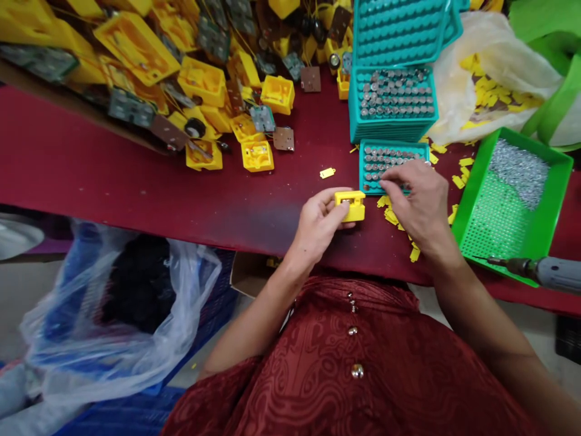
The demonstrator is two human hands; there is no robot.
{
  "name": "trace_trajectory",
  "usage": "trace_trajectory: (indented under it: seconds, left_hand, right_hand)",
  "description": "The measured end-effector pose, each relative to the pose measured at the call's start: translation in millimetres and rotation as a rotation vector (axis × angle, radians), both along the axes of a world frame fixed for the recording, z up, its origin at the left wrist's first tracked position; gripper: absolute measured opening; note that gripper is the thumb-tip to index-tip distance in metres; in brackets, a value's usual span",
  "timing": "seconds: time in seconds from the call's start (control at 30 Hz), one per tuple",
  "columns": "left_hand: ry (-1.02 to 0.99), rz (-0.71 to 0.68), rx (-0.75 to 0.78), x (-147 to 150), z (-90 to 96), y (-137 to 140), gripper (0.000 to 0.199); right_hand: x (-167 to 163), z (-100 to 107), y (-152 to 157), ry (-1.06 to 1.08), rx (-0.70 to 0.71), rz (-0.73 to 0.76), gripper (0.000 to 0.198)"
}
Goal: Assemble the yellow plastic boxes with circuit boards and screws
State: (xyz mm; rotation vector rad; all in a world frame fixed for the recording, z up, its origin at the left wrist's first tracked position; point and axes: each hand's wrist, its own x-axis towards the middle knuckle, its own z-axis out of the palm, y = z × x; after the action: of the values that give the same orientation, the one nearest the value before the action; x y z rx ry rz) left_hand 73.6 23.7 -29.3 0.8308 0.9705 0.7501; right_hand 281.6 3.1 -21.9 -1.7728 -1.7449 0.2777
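Observation:
My left hand [318,224] is closed around a small yellow plastic housing [357,212], thumb on its near face beside an opening with metal showing inside. Over the near right part of a teal tray [362,169] is my right hand [422,197], its thumb and index finger pinched together. Whatever they hold, if anything, is too small to make out. Rows of silver button cells [380,159] sit in the tray, partly covered by my right hand. Small yellow plastic tabs [391,215] lie scattered below the tray, and one yellow tab [327,173] lies apart to the left.
Behind stands a stack of teal trays [393,130] with more button cells. A green basket [499,242] of small metal pieces and an electric screwdriver [554,272] are at right. Yellow housings with wired circuit boards [263,118] pile up at left. A plastic bag [481,45] holds yellow tabs.

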Motion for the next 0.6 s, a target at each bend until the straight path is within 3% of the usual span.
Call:
trace_trajectory:
  seconds: [0.2,0.33,0.6]
  left_hand:
    - [-0.015,0.095,-0.076,-5.7,5.1,4.8,0.032]
    - [-0.037,0.123,-0.079,-7.9,6.8,4.5,0.03]
    - [-0.109,0.104,-0.102,-8.1,4.2,-0.8,0.031]
  right_hand:
    - [-14.7,-12.6,4.2,-0.167,-0.002,0.029,0.024]
    - [-20.1,-9.2,4.2,-0.224,-0.105,0.045,0.035]
    - [-22.3,-10.2,5.5,-0.236,-0.148,-0.015,0.032]
